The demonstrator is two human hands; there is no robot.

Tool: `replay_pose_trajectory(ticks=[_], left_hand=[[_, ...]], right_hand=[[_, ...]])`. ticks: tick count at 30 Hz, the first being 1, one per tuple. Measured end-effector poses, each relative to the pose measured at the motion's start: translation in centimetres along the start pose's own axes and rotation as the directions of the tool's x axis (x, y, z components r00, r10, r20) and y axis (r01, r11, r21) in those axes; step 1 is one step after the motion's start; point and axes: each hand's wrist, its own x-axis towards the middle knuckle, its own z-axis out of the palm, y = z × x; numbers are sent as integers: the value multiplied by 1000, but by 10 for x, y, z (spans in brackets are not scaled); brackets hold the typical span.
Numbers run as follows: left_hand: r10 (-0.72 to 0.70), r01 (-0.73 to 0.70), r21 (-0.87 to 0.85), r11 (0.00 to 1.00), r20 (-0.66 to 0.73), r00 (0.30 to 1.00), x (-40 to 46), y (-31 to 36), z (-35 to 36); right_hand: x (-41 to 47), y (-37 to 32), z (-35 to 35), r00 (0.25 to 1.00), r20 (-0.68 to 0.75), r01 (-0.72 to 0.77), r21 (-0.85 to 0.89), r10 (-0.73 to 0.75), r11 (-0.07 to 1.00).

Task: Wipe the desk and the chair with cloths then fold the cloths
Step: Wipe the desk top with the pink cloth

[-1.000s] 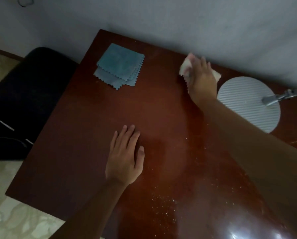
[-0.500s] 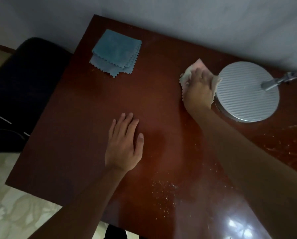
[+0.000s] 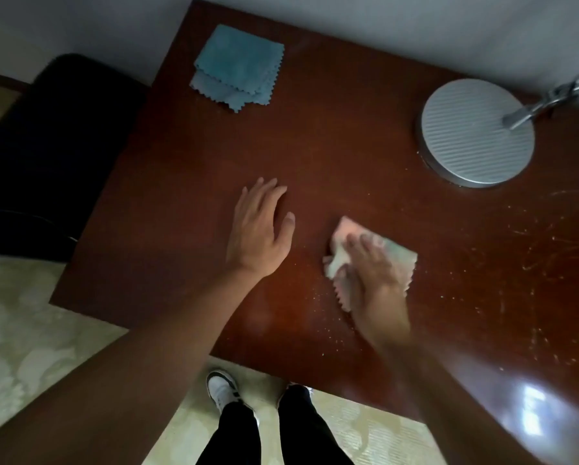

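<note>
A dark red-brown wooden desk fills the view. My right hand presses flat on a pale pink cloth near the desk's middle; the hand is motion-blurred and covers most of the cloth. My left hand rests flat on the bare desk just left of it, fingers straight. A folded blue cloth with zigzag edges lies at the far left corner. A black chair stands left of the desk.
A round ribbed metal lamp base with a chrome arm stands at the far right. Pale crumbs and scratches mark the desk's right side. A wall runs along the far edge. My feet stand on patterned floor below the near edge.
My right hand has swept the pink cloth from beside the lamp base back toward me to the desk's middle. My left hand has stayed flat in place. The view tipped downward.
</note>
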Motion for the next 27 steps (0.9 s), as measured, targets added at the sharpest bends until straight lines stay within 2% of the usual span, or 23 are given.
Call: replay_pose_trajectory(ticks=[3,5,8,12,14,17,21,22,23,25,27], left_hand=[[-54,52,-28,998,-76,996,-18,-10,-11],[-89,91,12,996,-127,988,-40,-24,-18],[-140,138,-21,990,-101,985,-70,-40,-26],[-166,162,-49,986,-99,981,-79,-41,-27],[-148,145,-28,989,-100,984,-78,-42,-26],[-139,137,-23,990,-111,984,-77,-44,-25],[-117,119,8,993,-115,986,-77,-40,-24],[-107,111,34,993,-116,987,-77,-42,-23],[-103,110,58,992,-118,988,-77,-41,-22],[-103,110,57,992,-111,988,-73,-29,-18],[-74,77,34,996,-72,995,-66,-6,-9]], right_hand=[[43,22,-23,987,-55,-150,55,153,987],[86,31,-27,987,-18,-159,27,160,987],[139,24,-6,998,31,-56,-55,58,997],[172,-17,34,989,115,100,-100,-88,990],[156,-33,47,962,170,225,-53,-213,973],[81,-44,54,884,231,400,77,-406,913],[13,-44,38,794,284,502,195,-538,843],[17,-40,32,808,268,485,203,-525,851],[28,-30,24,853,246,419,206,-461,884],[63,-10,-3,955,176,210,168,-239,963],[105,20,-33,994,54,89,53,-92,995]])
